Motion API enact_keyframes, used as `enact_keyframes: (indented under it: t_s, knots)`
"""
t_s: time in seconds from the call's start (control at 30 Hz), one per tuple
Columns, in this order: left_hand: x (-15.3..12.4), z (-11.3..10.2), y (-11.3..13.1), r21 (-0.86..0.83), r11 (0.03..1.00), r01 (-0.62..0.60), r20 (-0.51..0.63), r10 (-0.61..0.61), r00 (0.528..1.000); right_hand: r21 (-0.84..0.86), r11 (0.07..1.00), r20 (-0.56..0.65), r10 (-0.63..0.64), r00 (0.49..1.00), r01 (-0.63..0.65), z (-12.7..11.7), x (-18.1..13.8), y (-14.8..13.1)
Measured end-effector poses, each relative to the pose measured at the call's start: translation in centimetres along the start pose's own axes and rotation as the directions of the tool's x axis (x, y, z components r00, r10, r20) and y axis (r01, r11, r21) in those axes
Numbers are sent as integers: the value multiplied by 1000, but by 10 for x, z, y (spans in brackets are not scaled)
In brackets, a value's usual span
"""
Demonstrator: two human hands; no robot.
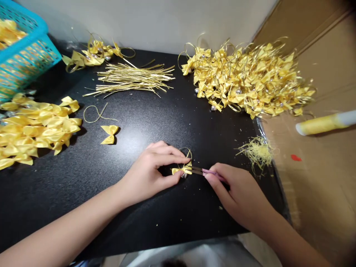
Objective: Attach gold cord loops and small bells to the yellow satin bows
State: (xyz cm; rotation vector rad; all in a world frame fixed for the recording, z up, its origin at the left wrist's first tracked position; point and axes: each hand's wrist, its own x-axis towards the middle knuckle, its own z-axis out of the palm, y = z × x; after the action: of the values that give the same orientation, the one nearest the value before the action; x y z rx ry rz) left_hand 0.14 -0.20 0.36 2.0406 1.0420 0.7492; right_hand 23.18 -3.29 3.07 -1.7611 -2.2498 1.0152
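L hand [152, 168] pinching glossy yel. satin bow [188, 171]; R hand [236, 189] gripping purple-handled scissors [198, 170]; thin gold ties [136, 78] far L.

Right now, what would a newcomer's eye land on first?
A big heap of gold-looped yellow bows dominates the far right of the black table. A turquoise basket stands out at the upper left. Front and centre, the left hand steadies one small bow while the right hand holds a purple-handled tool at it.

Yellow-and-white roll [324, 124], 1 red scrap [296, 158], brown cardboard [319, 185]
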Motion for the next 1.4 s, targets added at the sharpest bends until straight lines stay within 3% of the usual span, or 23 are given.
enact_keyframes:
  t_s: [0.57,0.77,0.83,0.9,0.97,1.07,1.13,1.2,1.27,1.4]
  knots:
    - [0,0,1,22,1000,18,22,-19,1000,-97,995,-21,8,1000,-10,4,14,-8]
    - [0,-1,-1,-15,1000,8,0,-8,1000,-8,1000,-30,6,1000,-6,-4,6,-2]
    - [-2,-4,-1,-52,999,4,-40,-6,999,73,997,-73,-7,997,13,-7,-8,7]
    - [-2,-8,3,-72,997,-2,-83,-4,997,130,991,-203,-12,979,39,-7,-27,25]
    - [2,-10,11,-67,997,-37,-69,32,997,125,992,-447,24,894,36,-3,-51,48]
    - [25,-6,29,-18,988,-152,123,153,981,110,987,-783,161,601,-121,0,-83,88]
    - [53,5,39,21,968,-251,260,237,936,159,953,-882,254,397,-256,-4,-98,113]
    - [86,21,46,34,936,-350,327,321,889,200,909,-917,305,257,-366,-14,-108,134]
    - [116,38,49,73,893,-444,412,378,829,182,865,-900,338,276,-467,-29,-114,149]
    - [147,44,43,159,875,-456,495,329,804,-25,820,-769,350,535,-571,-54,-118,165]
